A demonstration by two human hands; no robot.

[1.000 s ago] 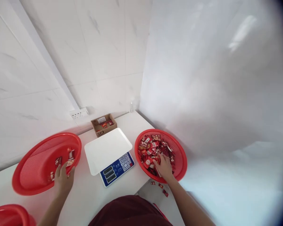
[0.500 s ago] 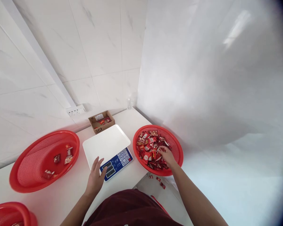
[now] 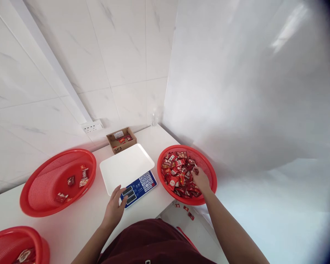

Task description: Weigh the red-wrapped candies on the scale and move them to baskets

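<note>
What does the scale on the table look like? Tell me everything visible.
The scale is a countertop model: a bare white rectangular pan, plastic by its look, above a blue front panel with white keys and dark displays. It sits askew on the white table, between two red baskets. The left hand touches its front corner with open fingers.

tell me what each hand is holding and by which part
The right hand seems to pinch one small red packet by its edge, above the red basket. The left hand holds nothing; it rests on the scale.
</note>
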